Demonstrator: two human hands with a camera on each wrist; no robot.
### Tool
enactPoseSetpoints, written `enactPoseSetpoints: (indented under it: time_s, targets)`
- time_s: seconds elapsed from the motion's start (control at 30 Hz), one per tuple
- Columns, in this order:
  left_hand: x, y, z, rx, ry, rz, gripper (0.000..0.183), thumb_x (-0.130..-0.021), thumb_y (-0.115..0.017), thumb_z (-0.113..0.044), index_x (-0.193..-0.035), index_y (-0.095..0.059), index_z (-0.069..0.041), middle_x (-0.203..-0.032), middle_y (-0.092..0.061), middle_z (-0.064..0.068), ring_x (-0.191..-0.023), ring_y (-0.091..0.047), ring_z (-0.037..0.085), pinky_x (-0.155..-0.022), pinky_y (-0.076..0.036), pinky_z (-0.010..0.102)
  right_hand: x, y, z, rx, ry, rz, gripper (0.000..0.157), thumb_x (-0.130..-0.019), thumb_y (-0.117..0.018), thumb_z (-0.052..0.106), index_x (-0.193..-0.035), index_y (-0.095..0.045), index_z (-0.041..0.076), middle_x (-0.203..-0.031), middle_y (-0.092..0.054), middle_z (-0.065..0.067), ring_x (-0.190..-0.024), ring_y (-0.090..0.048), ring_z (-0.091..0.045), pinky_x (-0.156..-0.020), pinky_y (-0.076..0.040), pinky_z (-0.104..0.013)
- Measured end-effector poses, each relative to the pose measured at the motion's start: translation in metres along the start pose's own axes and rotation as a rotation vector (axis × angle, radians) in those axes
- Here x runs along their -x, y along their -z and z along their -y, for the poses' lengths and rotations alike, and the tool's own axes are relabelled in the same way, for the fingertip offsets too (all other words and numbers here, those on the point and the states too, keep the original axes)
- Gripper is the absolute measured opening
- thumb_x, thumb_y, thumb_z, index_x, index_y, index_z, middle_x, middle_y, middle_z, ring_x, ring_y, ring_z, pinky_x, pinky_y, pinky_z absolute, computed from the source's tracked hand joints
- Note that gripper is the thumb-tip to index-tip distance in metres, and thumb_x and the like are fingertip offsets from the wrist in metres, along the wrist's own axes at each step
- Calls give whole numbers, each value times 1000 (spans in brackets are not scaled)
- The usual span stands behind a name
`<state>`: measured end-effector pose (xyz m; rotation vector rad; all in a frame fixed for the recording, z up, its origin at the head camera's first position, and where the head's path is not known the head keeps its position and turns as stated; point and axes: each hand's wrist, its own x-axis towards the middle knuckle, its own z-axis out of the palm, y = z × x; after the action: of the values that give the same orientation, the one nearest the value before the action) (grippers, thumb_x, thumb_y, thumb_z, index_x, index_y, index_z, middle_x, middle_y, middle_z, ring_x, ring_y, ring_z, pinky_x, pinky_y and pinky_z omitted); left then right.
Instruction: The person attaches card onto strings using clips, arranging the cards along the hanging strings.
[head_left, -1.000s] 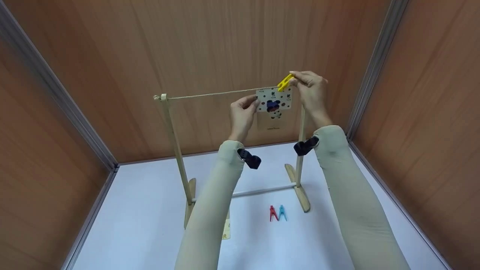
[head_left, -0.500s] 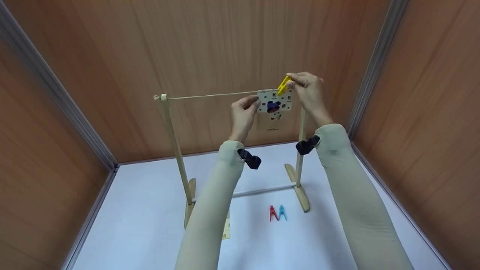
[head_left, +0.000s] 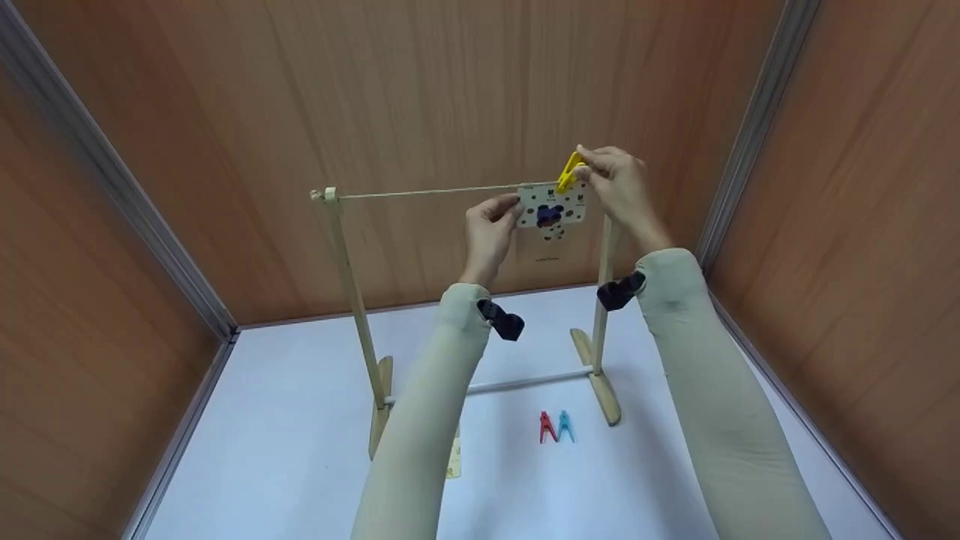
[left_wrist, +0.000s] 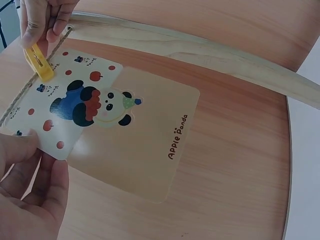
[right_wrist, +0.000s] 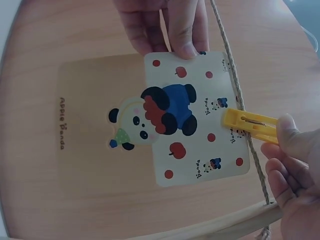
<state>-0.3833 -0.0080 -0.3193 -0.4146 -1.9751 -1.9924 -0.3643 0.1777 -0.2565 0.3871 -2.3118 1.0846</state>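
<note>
A panda picture card [head_left: 531, 217], part white with red dots and part tan, hangs upside down at the rope [head_left: 427, 193]. My left hand [head_left: 489, 234] pinches its left edge between thumb and fingers. With thumb and fingertips, my right hand [head_left: 622, 184] holds a yellow clothespin [head_left: 570, 174] by its handle end. In the right wrist view the clothespin [right_wrist: 250, 124] crosses the rope and its tip lies over the card's edge. The left wrist view shows the tan part of the card [left_wrist: 145, 150] pointing away from the rope. The back of the card is hidden.
A wooden post [head_left: 349, 285] on the left and another [head_left: 602, 322] on the right carry the rope. A red clothespin [head_left: 546, 427] and a blue clothespin [head_left: 565, 426] lie on the white table [head_left: 285, 435]. Another card [head_left: 454, 461] lies partly behind my left arm. Wood panels surround the table.
The clothespin and my right hand have come down slightly, and the rope's right part has dropped a little with them. My left hand and the card have shifted slightly right.
</note>
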Motion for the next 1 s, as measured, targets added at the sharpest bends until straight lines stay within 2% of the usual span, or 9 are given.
enactPoseSetpoints:
  time_s: [0.27, 0.37, 0.6, 0.83, 1.0]
  targets:
    - [-1, 2, -1, -1, 11, 10, 22, -93, -60, -4, -112, -68, 3, -106, -69, 17, -85, -59, 10, -74, -50, 19, 1, -1, 0, -32, 10, -27, 41, -91, -63, 18, -129, -58, 5, -120, -66, -16, -89, -58, -15, -70, -43, -7]
    - [-1, 2, -2, 7, 9, 24, 22, -94, -59, -4, -113, -67, 3, -108, -68, 18, -87, -60, 11, -76, -51, 20, 3, -2, -1, -55, 6, -34, 39, -92, -61, 19, -129, -58, 5, -120, -66, -15, -86, -55, -13, -69, -42, -7]
    - [0, 5, -2, 41, 28, 48, 26, -96, -55, -4, -119, -64, 4, -113, -66, 18, -98, -63, 17, -87, -53, 27, 4, -4, -5, -143, -3, -57, 35, -94, -60, 20, -126, -62, 5, -118, -67, -14, -91, -58, -12, -73, -44, -9]
    - [0, 9, 0, 31, 51, 59, 27, -97, -54, -7, -122, -63, 0, -115, -67, 16, -101, -63, 18, -89, -53, 27, 7, -5, -7, -177, 25, -67, 34, -94, -60, 18, -126, -62, 5, -112, -67, -15, -88, -55, -7, -75, -44, -12]
    - [1, 14, 1, 36, 58, 70, 29, -99, -52, -10, -124, -62, -1, -119, -66, 16, -103, -64, 20, -90, -52, 30, 9, -6, -12, -208, 26, -78, 32, -95, -61, 17, -124, -64, 5, -107, -68, -16, -81, -53, -5, -68, -42, -12]
